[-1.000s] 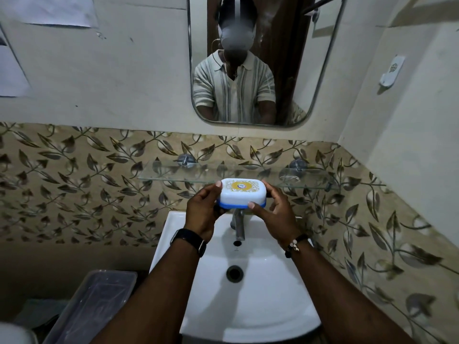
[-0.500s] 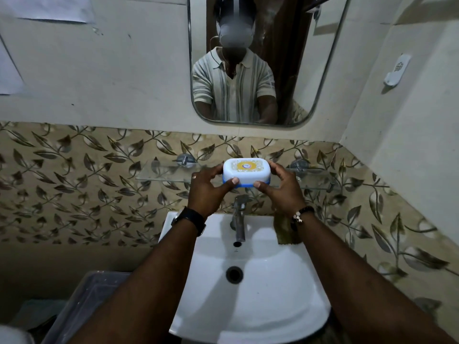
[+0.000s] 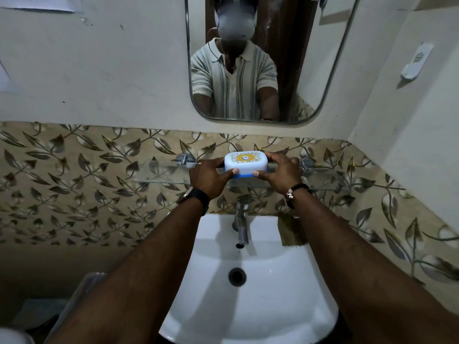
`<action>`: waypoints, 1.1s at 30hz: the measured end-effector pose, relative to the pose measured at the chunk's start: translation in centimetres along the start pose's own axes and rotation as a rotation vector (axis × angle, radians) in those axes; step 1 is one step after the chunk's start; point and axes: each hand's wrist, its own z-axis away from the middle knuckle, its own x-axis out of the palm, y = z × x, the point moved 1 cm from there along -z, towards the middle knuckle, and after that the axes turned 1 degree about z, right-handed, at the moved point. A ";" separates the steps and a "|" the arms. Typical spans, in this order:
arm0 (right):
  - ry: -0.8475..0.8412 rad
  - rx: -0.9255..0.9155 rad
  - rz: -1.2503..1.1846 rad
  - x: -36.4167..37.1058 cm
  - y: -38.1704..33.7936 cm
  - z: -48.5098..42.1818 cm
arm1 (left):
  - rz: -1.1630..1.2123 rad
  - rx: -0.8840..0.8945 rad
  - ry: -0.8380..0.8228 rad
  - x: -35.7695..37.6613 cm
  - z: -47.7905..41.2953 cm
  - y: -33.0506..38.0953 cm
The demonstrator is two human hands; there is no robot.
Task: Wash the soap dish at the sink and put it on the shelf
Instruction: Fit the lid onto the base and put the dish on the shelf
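Holding the soap dish (image 3: 246, 164) between both hands, we have it at the level of the glass shelf (image 3: 161, 173), over the shelf's middle stretch; whether its blue base already rests on the glass we cannot tell, since our fingers hide the underside. Our left hand (image 3: 210, 175) grips the dish's left end, thumb pressed against the front edge, and our right hand (image 3: 279, 173) grips the right end in the same way, thumb on the front and fingers curled behind. The dish is closed, with a white lid bearing a yellow oval pattern, and it sits level. We wear a dark watch (image 3: 198, 196) on the left wrist and a beaded bracelet (image 3: 295, 192) on the right. Below the shelf the metal tap (image 3: 241, 223) stands at the back of the white sink (image 3: 285, 306), whose drain (image 3: 237, 276) lies between our forearms. Leaf-patterned tiles (image 3: 74, 189) run behind the shelf, and the mirror (image 3: 260, 58) hangs on the wall above them.
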 end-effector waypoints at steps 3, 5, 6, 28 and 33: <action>-0.010 0.017 0.041 0.6 0.2 -0.2 | -0.063 0.005 -0.017 0.4 -0.6 -0.3; -0.018 0.028 0.062 0.9 0.6 -0.4 | -0.097 0.017 -0.028 0.7 -0.9 -0.6; -0.026 0.041 0.065 1.1 0.8 -0.4 | -0.117 0.021 -0.038 0.8 -1.1 -0.7; 0.211 -0.035 0.176 0.3 2.5 1.6 | -0.179 0.312 0.263 2.7 1.6 -0.9; 0.421 -0.188 0.256 -1.3 3.3 5.6 | -0.044 0.538 0.280 6.0 5.4 2.3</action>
